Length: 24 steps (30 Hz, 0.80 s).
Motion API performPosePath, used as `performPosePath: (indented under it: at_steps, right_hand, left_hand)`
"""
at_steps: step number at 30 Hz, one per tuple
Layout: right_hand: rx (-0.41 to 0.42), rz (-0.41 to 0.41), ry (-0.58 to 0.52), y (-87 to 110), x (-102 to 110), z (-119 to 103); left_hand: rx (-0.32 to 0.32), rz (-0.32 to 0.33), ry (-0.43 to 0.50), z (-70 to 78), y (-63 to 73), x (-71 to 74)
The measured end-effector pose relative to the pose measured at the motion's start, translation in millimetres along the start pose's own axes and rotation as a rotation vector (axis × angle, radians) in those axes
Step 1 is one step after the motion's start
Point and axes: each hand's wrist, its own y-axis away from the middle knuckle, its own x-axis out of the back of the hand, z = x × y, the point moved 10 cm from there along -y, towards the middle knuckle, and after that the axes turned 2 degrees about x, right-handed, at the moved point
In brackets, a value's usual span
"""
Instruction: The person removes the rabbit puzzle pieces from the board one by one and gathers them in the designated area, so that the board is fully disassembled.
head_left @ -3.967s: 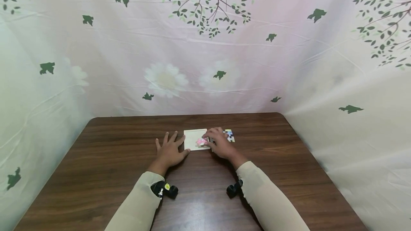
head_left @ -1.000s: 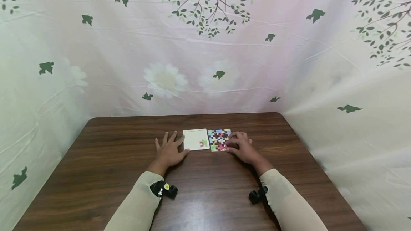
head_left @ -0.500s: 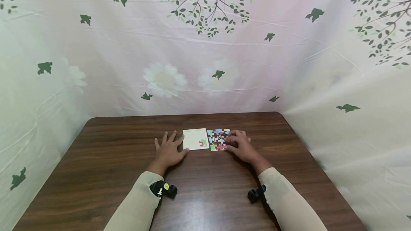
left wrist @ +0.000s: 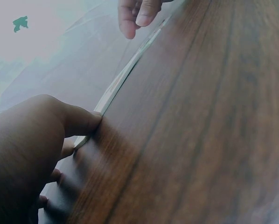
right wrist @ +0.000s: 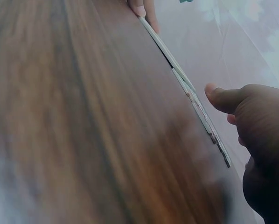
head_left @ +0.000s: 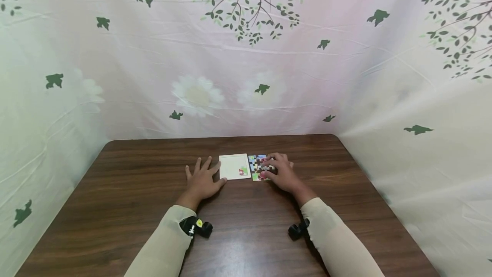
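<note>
In the head view my left hand (head_left: 203, 182) lies with fingers spread, thumb and forefinger at the left side of a white puzzle tray (head_left: 231, 166). The left wrist view has the thumb touching the tray's edge (left wrist: 112, 88). A few joined pink and green jigsaw pieces (head_left: 243, 171) sit in the tray's lower right corner. My right hand (head_left: 283, 174) hovers over a patch of colourful jigsaw pieces (head_left: 255, 166) right of the tray, covering part of them. Its thumb (right wrist: 214, 92) is raised above the pieces, with nothing visible between thumb and fingers.
The brown wooden table (head_left: 238, 221) carries the tray and pieces near its far edge. A pale cloth (head_left: 230, 67) printed with leaves and flowers hangs behind and at both sides. Black wrist cameras (head_left: 296, 231) sit at both cuffs.
Four seconds ago the right hand was over the tray with a pink piece; that area now holds pieces lying flat. Since half a second ago it has shifted left over the loose pieces. Left hand stays.
</note>
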Motion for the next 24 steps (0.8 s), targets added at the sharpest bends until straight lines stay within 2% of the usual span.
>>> performPosePath:
  at_steps: [5, 13, 24]
  right_hand:
    - [-0.011, 0.002, 0.001, -3.9, -3.3, 0.3]
    - [0.045, 0.034, 0.008, -10.1, -6.6, -12.5]
    - [0.056, 0.034, -0.021, -18.3, -18.4, -25.6]
  left_hand:
    - [0.003, 0.000, 0.000, 0.0, 0.3, 0.3]
    - [0.004, 0.000, 0.000, 1.3, 0.3, 2.8]
    - [0.003, -0.007, 0.003, 1.5, 0.6, 2.1]
